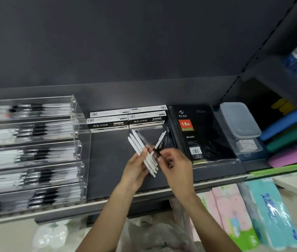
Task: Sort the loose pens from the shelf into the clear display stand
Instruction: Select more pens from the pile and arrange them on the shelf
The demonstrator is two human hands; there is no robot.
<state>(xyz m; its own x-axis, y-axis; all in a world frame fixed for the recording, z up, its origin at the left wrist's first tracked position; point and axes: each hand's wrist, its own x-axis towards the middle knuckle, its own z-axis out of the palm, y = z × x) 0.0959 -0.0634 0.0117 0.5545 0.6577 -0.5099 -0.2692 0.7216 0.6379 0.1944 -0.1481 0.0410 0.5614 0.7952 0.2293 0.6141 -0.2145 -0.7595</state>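
Note:
My left hand point(135, 168) grips a fanned bunch of white pens point(140, 148) above the dark shelf point(107, 160). My right hand point(174, 160) pinches the dark grip end of one more white pen point(160, 140), which slants up to the right and crosses the bunch. The clear display stand point(76, 124) fills the left of the shelf in stepped tiers, each tier holding rows of black and white pens, blurred here. Both hands hover to the right of the stand, apart from it.
Boxes of gel ink pens point(127, 118) stand at the back of the shelf. A black diary point(200, 135) lies to the right, then a clear lidded container point(240, 120) and coloured cases point(287, 140). Tissue packs point(264, 215) and plastic bags point(153, 233) lie below the shelf edge.

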